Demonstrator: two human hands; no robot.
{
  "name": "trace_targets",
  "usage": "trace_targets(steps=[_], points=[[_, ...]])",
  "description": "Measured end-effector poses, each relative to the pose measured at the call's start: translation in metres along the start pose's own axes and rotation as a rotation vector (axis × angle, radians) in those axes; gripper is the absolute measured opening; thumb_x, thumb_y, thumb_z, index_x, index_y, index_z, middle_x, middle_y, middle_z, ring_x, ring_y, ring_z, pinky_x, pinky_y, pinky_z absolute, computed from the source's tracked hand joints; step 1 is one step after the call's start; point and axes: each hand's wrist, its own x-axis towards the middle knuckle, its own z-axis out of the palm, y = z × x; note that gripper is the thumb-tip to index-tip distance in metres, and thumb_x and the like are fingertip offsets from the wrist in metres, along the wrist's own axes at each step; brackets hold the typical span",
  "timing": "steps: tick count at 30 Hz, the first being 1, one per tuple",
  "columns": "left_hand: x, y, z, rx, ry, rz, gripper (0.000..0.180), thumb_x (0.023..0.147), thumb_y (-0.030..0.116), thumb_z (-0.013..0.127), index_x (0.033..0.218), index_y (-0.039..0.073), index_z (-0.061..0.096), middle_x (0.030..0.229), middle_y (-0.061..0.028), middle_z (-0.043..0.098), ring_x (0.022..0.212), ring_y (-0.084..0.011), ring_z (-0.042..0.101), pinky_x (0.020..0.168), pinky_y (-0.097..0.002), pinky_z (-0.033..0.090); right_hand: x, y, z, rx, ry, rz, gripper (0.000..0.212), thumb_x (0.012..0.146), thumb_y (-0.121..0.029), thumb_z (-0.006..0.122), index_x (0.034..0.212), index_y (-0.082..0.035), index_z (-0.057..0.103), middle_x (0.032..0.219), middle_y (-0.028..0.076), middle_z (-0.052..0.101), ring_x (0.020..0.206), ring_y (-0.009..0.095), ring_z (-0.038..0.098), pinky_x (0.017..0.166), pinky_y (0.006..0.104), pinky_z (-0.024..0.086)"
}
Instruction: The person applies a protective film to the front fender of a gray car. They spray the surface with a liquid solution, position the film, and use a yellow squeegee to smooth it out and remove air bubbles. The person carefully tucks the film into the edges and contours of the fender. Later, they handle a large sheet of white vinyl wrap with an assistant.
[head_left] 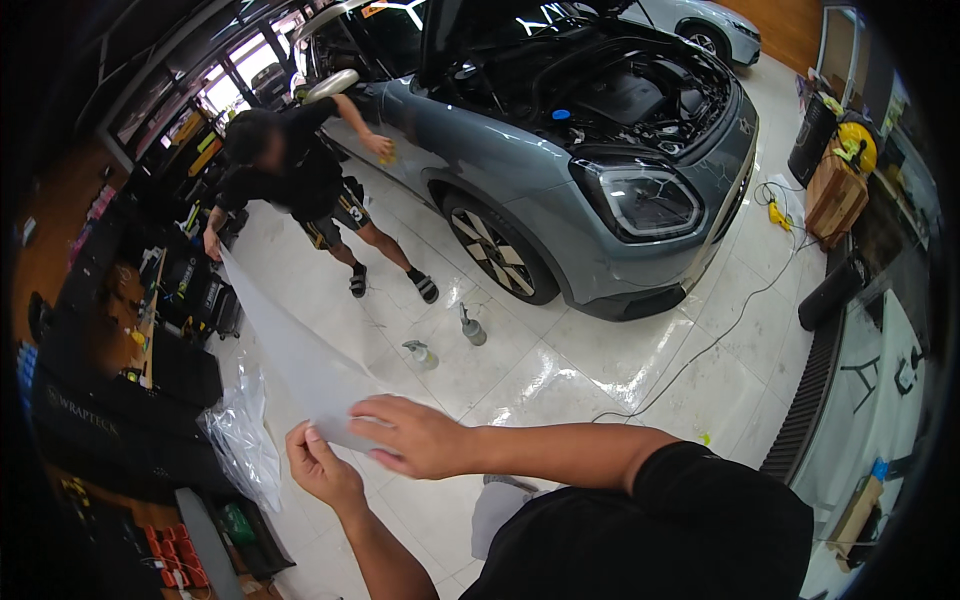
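Observation:
A long translucent film sheet (290, 345) stretches from my hands toward a co-worker (290, 165) at the far left. My left hand (325, 470) pinches its near edge between thumb and fingers. Across the same end lies my right hand (415, 435), its fingers stretched out and apart against the film; its palm side is hidden. The co-worker's one hand holds the film's far end. Their other hand touches the side of a grey-blue car (530, 160) with something yellow under it, too small to name. The car's hood is up, and its engine bay (620, 95) shows.
Two spray bottles (472, 326) stand on the glossy tiled floor (560, 375) between me and the front wheel (495, 250). A cable (715, 350) runs over the floor at right. Crumpled clear plastic (245, 440) lies at left by dark cabinets. Red containers (175, 555) sit lower left.

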Motion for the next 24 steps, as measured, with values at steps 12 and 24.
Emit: trace_targets(steps=[12, 24], points=[[-0.007, -0.032, -0.024, -0.034, 0.183, -0.076, 0.015, 0.099, 0.011, 0.052, 0.099, -0.002, 0.06, 0.09, -0.0037, 0.059, 0.083, -0.013, 0.056, 0.073, -0.0267, 0.048, 0.045, 0.029, 0.098, 0.053, 0.05, -0.087, 0.026, 0.074, 0.004, 0.068, 0.099, 0.0, 0.061, 0.096, 0.012, 0.061, 0.084, 0.028, 0.061, 0.07, 0.0352, 0.052], [0.021, -0.049, -0.036, -0.038, 0.122, -0.129, 0.012, 0.091, 0.002, 0.061, 0.099, -0.004, 0.067, 0.101, -0.0135, 0.065, 0.089, -0.0219, 0.065, 0.079, -0.0336, 0.054, 0.074, 0.081, 0.122, 0.297, -0.125, -0.14, 0.041, 0.073, 0.011, 0.065, 0.111, -0.005, 0.068, 0.095, 0.012, 0.063, 0.082, 0.029, 0.062, 0.069, 0.035, 0.052]])
